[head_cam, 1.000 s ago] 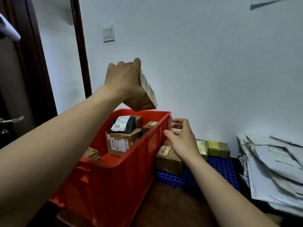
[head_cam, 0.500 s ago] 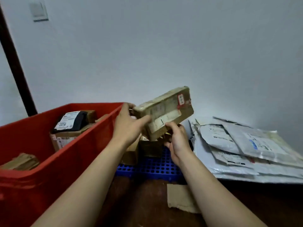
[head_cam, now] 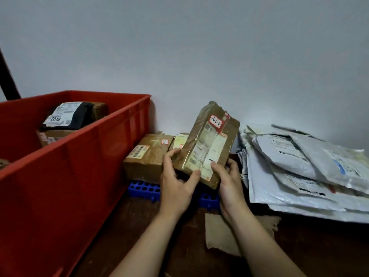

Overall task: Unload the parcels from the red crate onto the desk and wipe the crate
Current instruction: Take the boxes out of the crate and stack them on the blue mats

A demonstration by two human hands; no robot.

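Observation:
The red crate [head_cam: 83, 166] stands at the left on the dark desk [head_cam: 139, 236]. Inside it a black parcel with a white label [head_cam: 67, 116] lies on a brown box [head_cam: 54, 134]. To the right of the crate, both hands hold a taped brown parcel [head_cam: 207, 140] tilted up on end over a blue grid tray [head_cam: 143, 189]. My left hand [head_cam: 177, 184] grips its lower left corner, thumb on the front face. My right hand [head_cam: 229, 182] grips its lower right edge. A brown box [head_cam: 147, 158] sits on the tray beside the crate.
A pile of grey and white mailer bags [head_cam: 299, 170] covers the desk at the right. A torn piece of cardboard [head_cam: 221, 234] lies on the desk under my right forearm. A pale wall stands close behind everything, and another small parcel [head_cam: 179, 141] lies behind the held one.
The parcel went from above the crate, in my left hand alone, to the right over the blue tray. Both hands now hold it and it has turned more upright.

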